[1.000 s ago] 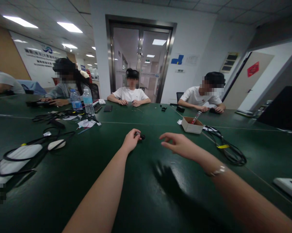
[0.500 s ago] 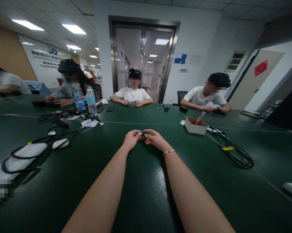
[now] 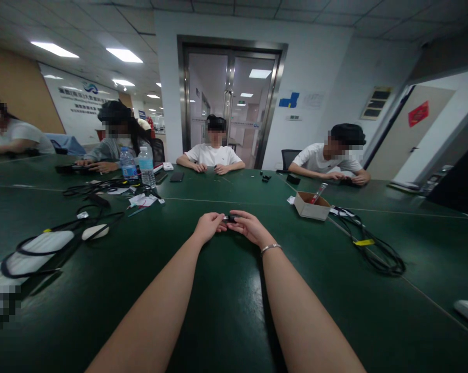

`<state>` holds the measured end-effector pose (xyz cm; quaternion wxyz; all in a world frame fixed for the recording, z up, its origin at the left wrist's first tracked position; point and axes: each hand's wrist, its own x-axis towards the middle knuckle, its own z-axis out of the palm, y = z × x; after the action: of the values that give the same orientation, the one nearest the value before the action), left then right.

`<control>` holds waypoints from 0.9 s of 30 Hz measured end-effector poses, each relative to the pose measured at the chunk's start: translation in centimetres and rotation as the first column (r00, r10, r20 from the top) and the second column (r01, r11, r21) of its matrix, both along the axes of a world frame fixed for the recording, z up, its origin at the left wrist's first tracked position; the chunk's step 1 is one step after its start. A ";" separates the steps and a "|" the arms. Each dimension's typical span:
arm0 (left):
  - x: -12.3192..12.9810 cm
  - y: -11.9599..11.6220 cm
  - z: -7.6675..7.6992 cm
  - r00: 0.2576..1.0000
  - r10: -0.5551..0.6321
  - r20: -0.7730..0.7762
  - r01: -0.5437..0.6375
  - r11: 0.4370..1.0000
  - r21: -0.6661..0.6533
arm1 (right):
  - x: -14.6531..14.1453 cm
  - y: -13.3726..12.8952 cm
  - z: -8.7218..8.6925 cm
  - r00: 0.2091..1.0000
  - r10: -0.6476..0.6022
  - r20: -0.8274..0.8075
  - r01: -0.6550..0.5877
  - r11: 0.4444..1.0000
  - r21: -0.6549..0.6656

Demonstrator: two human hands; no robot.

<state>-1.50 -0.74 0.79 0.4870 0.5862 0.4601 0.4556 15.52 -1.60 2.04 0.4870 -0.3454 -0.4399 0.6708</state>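
Note:
Both of my hands meet over the green table, straight ahead of me. Between them is a small black piece with a silvery end point(image 3: 230, 218), too small to tell its kind. My left hand point(image 3: 209, 228) is closed, pinching the silvery end at the left. On the other side, the fingers of my right hand point(image 3: 251, 228) close around the black part and partly cover it. A silver bracelet point(image 3: 271, 248) circles my right wrist.
Right of my hands stands an open small box point(image 3: 312, 208), with a coiled black cable point(image 3: 373, 254) beyond. To the left lie a white mouse point(image 3: 96, 232), tangled cables, papers and two water bottles point(image 3: 146, 167). Several people in headsets sit around the table point(image 3: 226, 311).
The camera view has tilted up a little, so the scene sits slightly lower. My right fingers cover the black part a bit differently; both hands still grip the piece.

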 end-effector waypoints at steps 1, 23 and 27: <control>-0.1 0.0 0.0 1.000 -0.010 -0.001 0.010 1.000 0.004 | 0.0 0.0 0.0 1.000 0.010 -0.003 -0.010 1.000 0.000; -1.3 -0.7 0.3 0.941 0.168 -0.294 -0.130 0.981 0.146 | -0.6 -0.3 0.4 0.989 0.053 0.135 -0.055 0.998 0.010; -1.3 -0.3 0.3 0.939 0.189 -0.287 -0.164 0.980 0.108 | -1.1 0.2 -0.1 0.981 0.024 0.193 -0.030 0.999 0.027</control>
<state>-2.81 -1.03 1.08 0.3450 0.6237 0.5594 0.4232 14.44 -1.44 1.90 0.4380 -0.3956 -0.4996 0.6341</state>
